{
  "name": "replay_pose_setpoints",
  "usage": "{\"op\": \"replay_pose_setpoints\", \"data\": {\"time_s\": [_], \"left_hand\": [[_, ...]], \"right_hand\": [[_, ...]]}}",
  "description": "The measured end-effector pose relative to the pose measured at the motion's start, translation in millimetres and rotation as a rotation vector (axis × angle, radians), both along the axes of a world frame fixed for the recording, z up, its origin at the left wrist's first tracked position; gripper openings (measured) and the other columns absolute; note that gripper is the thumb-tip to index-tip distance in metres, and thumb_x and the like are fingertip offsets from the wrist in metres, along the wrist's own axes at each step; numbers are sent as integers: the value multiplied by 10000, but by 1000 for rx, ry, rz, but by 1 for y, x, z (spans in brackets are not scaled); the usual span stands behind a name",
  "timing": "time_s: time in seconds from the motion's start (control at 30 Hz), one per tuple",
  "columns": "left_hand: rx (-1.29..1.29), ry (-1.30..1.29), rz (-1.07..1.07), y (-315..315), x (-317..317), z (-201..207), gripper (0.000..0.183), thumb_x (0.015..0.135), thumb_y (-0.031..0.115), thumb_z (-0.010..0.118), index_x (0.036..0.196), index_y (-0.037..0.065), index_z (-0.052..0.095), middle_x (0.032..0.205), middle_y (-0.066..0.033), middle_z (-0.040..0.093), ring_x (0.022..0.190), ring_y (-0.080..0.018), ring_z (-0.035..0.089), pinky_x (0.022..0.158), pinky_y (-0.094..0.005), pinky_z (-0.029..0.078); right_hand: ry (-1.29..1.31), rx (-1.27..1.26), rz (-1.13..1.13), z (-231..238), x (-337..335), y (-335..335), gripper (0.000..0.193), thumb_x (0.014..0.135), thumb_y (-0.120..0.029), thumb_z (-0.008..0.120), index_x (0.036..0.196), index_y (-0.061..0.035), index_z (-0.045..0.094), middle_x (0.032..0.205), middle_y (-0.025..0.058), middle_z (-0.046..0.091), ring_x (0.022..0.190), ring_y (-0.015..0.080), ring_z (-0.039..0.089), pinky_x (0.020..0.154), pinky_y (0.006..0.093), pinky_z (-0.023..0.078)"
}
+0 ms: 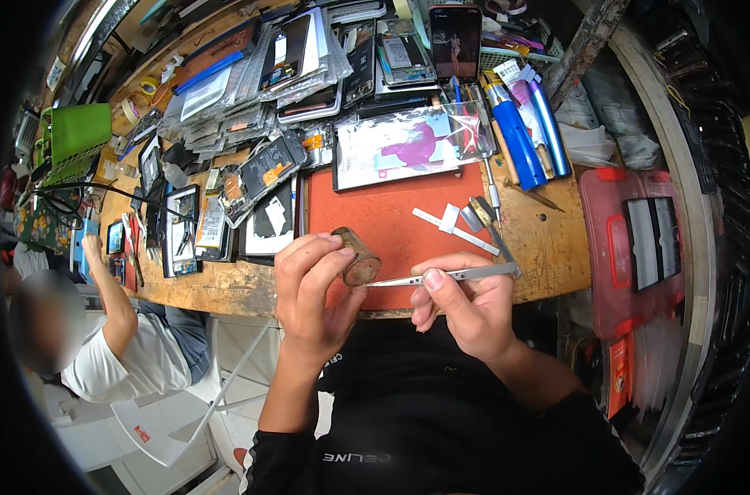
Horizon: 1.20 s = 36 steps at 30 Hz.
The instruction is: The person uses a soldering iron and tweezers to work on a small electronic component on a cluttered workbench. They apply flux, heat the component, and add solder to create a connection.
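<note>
My left hand [313,285] grips a small round jar [360,257] of brownish, see-through look, tilted above the near edge of the red mat [354,206]. Between the thumb and fingers of my right hand [465,305] are metal tweezers [465,273] with a row of small holes. Their tips point left and reach the lower rim of the jar; whether they touch it I cannot tell. What the jar contains is too dim to make out. White strips [453,224] and a dark-bladed tool [484,216] lie just beyond my right hand.
Opened phones [263,177] crowd the bench's left, below stacked phone parts in plastic sleeves [235,99]. A lit phone [456,43] stands at the back. Blue cylinders [519,136] and a red case [610,272] are on the right. Another person [119,346] sits at left.
</note>
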<state>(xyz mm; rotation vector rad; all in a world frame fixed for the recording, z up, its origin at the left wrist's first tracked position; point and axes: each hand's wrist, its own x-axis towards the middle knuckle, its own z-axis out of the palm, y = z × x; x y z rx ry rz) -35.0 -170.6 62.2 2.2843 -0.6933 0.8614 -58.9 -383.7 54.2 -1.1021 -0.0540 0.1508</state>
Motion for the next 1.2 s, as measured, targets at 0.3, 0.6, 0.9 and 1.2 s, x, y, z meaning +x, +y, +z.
{"op": "replay_pose_setpoints", "data": {"time_s": [0.3, 0.6, 0.9, 1.2], "left_hand": [[-47, 503, 256, 42, 51, 15, 445, 806, 18, 870, 1216, 28, 698, 1074, -104, 734, 900, -197, 691, 815, -346, 567], [-238, 766, 98, 35, 87, -7, 574, 892, -72, 808, 1405, -22, 556, 1164, -112, 732, 967, -115, 689, 809, -254, 565], [-7, 720, 48, 47, 76, 6, 685, 839, -50, 826, 1455, 63, 550, 1192, -157, 769, 911, -235, 749, 796, -351, 590], [105, 269, 269, 40, 6, 17, 200, 888, -35, 740, 1079, 21, 749, 1011, -114, 659, 907, -279, 596, 812, -395, 478]], "right_hand": [[4, 82, -86, -25, 15, -10, 216, 1115, -96, 592, 1203, 71, 697, 899, 156, 749, 681, 153, 713, 580, 278, 592], [-511, -554, -102, -41, 23, 1, 166, 971, 77, 735, 1137, 70, 744, 906, 126, 768, 797, 133, 751, 661, 262, 577], [-722, -724, 22, -31, 49, 4, 201, 910, 96, 768, 1106, 67, 740, 931, 174, 763, 778, 212, 750, 666, 301, 566], [-887, -740, 218, -44, 77, -3, 281, 862, 82, 787, 1136, 36, 748, 998, 170, 776, 878, 294, 771, 737, 367, 605]]}}
